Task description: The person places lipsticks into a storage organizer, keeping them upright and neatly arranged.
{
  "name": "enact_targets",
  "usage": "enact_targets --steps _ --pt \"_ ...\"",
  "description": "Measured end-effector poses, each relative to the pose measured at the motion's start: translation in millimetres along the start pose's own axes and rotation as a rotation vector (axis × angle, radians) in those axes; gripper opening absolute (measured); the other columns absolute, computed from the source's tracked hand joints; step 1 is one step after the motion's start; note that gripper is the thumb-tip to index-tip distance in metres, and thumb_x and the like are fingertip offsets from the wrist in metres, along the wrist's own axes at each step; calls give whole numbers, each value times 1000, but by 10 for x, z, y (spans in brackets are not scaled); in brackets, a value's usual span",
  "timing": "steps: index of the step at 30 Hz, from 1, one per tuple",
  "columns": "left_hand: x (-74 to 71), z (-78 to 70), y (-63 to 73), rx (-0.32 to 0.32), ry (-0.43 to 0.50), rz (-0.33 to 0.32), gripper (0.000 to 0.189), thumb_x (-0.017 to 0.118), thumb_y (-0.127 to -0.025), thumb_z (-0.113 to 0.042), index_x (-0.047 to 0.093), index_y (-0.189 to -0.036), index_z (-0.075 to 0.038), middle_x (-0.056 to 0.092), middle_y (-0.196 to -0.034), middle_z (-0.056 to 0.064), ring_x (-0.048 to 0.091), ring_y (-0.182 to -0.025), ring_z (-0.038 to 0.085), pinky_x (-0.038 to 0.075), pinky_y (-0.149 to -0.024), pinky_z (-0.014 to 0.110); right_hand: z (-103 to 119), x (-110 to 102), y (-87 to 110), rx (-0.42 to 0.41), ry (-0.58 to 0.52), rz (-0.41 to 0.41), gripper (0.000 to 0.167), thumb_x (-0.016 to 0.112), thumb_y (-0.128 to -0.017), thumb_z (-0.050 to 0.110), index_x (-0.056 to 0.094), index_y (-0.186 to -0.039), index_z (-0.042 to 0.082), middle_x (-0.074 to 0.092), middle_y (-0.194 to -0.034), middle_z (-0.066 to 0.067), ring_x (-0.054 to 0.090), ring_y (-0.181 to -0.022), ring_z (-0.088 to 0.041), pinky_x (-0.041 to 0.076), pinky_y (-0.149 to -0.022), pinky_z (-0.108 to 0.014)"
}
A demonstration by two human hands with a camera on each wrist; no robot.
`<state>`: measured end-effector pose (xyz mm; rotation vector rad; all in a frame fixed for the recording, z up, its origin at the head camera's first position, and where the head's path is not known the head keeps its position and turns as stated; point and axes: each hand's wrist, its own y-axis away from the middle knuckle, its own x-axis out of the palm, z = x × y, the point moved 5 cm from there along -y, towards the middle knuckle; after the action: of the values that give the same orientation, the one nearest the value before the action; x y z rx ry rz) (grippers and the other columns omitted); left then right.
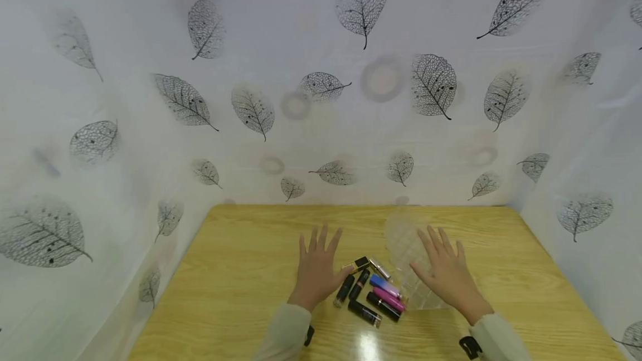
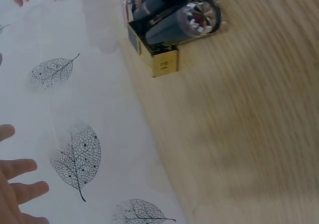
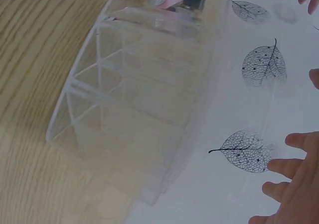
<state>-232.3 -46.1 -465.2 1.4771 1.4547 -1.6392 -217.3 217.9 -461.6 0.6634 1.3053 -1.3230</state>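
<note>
Several lipstick tubes lie in a loose group between the two hands, among them a blue-and-purple tube (image 1: 385, 285), a magenta tube (image 1: 389, 298) and a black tube (image 1: 364, 313). A gold-and-black tube (image 2: 164, 62) is beside the thumb of my left hand (image 1: 316, 274); whether they touch, I cannot tell. That hand has its fingers spread and holds nothing. To the right stands a clear plastic organizer (image 3: 134, 89) with slanted dividers. My right hand (image 1: 448, 274) is over or beside it, fingers straight and spread, gripping nothing; contact cannot be made out.
Everything lies on a wood-grain table (image 1: 241, 283). White sheeting with a leaf print (image 1: 321, 127) hangs behind the table and along both sides. The lipsticks lie close to the left side of the organizer.
</note>
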Motion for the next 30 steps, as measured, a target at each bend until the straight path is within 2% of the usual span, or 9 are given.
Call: enact_targets --steps 7,12,14,22,30 --pt "72 17 63 34 -17 -65 73 60 -83 -54 37 -143 -18 43 -143 12 40 -132 33 26 -110 58 -230 79 73 -1 52 -40 68 63 -86 36 38 -140 4 37 -144 -24 29 -133 -45 19 -102 -70" --pt "87 16 111 63 -25 -126 65 63 -83 -49 45 -137 -17 52 -133 9 47 -125 27 31 -109 55 -425 171 134 -51 127 -127 62 65 -83 34 47 -132 1 51 -132 -22 41 -123 -44 31 -96 -68" --pt "87 24 121 67 -29 -141 64 64 -82 -48 46 -136 -17 53 -131 8 48 -123 26 32 -109 54 -504 212 149 -62 145 -138 60 64 -83 34 49 -130 1 53 -127 -22 45 -119 -44 33 -94 -67" --pt "87 51 147 70 -34 -155 62 67 -80 -46 51 -132 -15 56 -127 7 51 -118 24 38 -104 53 -705 350 196 -46 156 -101 54 65 -82 34 55 -124 1 58 -118 -22 49 -112 -42 36 -92 -64" --pt "120 51 152 69 -12 -154 60 68 -81 -44 51 -131 -16 56 -125 6 52 -117 23 38 -105 52 -733 408 203 -43 160 -69 46 60 -86 34 58 -118 2 60 -115 -21 53 -108 -40 36 -92 -65"
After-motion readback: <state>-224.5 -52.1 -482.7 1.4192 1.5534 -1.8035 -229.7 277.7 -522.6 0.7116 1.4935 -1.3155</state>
